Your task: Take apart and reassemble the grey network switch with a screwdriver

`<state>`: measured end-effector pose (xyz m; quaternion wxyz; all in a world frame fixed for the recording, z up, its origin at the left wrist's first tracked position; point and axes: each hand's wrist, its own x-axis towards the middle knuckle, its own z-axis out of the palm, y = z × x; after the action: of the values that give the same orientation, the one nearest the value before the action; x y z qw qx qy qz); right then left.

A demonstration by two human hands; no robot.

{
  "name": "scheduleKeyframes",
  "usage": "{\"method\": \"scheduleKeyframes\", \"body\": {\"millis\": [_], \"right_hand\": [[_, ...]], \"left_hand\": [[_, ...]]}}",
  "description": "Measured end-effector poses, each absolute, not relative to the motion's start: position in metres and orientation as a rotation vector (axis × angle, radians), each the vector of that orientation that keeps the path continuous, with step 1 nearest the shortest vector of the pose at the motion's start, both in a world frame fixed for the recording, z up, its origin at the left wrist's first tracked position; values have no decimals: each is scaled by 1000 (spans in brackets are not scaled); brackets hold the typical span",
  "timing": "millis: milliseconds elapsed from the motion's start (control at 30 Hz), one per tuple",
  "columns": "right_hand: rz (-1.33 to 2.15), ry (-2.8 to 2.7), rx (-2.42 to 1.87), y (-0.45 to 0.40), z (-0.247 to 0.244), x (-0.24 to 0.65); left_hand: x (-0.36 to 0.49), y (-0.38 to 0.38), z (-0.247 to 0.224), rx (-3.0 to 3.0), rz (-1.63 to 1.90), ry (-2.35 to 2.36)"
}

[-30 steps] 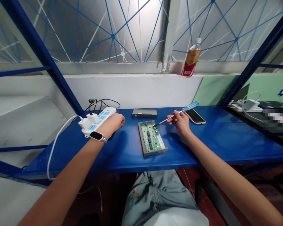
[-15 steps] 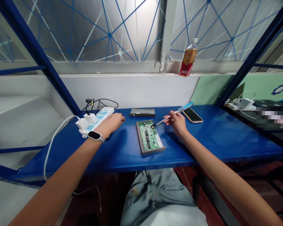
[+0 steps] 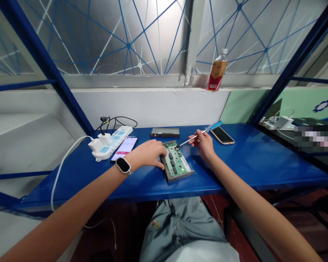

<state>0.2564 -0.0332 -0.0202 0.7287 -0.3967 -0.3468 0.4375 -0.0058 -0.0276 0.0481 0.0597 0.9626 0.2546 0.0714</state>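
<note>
Left hand [image 3: 147,154] palm-down, fingertips on left edge of grey metal chassis [image 3: 168,174]; cannot tell if gripping. Green circuit board [image 3: 174,162] in chassis, near middle of blue bench [image 3: 248,162]. Right hand [image 3: 203,144] pinching blue-handled screwdriver [image 3: 213,126], tip at board's far corner, contact unclear. Smartphone [image 3: 222,135] just beyond right hand; 2nd smartphone [image 3: 124,148] beside power strip [image 3: 119,131].

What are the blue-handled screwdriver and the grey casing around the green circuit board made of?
The blue-handled screwdriver has a glossy, probably plastic handle and a shiny steel-looking shaft. The grey casing looks like matte painted sheet metal, judging by its thin folded edges.
</note>
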Motion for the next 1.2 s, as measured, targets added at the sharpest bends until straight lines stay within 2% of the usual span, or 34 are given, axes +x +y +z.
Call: {"method": "scheduleKeyframes", "body": {"millis": [233,400,567,700,933,1200], "right_hand": [[863,-742,-860,-33,-12,266],[751,-755,-884,-34,-9,279],[650,-884,-898,-33,-3,285],[615,-1110,-977,-29,10,273],[402,-1584,-1099,-7,26,234],[304,-1729,-1128,12,21,206]], "left_hand": [[52,-48,31,2985,226,899],[82,-40,19,2816,392,1146],[65,4,12,2655,693,1088],[53,31,-1,2462,600,941],[43,37,-21,2397,795,1144],[37,33,-29,2226,895,1370]]}}
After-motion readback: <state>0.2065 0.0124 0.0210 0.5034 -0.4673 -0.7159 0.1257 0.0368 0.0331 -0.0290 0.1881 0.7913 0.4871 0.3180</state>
